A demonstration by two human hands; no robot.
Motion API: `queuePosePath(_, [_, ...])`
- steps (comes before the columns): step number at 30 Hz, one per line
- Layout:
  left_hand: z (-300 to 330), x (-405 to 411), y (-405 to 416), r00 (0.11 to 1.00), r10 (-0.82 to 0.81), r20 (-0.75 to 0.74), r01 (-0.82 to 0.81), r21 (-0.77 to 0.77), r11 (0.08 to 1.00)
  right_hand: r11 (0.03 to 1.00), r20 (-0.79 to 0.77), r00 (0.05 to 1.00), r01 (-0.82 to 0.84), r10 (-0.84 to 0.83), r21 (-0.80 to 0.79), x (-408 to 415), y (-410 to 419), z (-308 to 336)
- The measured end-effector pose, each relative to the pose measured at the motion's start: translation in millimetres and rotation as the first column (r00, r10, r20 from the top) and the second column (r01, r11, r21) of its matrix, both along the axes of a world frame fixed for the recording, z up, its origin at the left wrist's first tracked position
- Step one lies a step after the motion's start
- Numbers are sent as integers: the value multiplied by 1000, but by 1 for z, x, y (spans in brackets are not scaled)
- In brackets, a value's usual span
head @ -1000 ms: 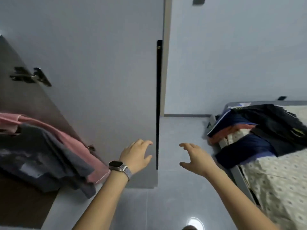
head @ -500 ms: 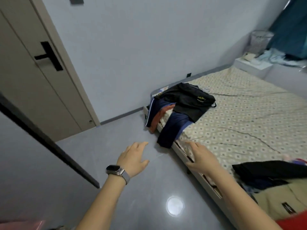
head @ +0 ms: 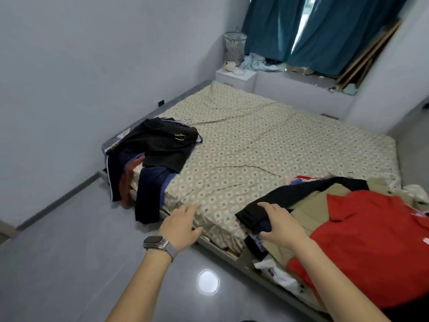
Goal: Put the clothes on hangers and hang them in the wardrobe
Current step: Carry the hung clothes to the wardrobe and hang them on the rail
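Clothes pile [head: 362,231] beneath right hand [head: 282,225], open grip, untouched

red shirt [head: 366,240]: cut off by right edge | near pile under it: garments mostly hidden | curtains [head: 325,31]: cropped at top | far windowsill [head: 308,76] clutter: too small to identify

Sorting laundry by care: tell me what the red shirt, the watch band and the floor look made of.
Red shirt: matte woven cloth, probably cotton; soft folds, collar. Watch band: grey mesh, metal or woven, unclear. Floor: glossy grey tile; it mirrors a lamp.
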State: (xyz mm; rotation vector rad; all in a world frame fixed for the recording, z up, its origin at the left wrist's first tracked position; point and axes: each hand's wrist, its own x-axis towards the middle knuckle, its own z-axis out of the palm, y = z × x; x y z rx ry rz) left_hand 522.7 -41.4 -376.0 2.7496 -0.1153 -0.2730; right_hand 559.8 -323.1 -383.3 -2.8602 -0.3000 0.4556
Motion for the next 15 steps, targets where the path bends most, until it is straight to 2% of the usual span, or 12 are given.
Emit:
queuePosePath(7, [-5, 71, -69, 969, -247, -4, 247, 19, 969, 969, -10, 969, 246, -246, 17, 2, -75, -11])
queuePosePath(15, [-9, 160, -141, 859, -512, -13, 512, 19, 859, 850, 24, 851, 526, -525, -29, 6, -128, -5])
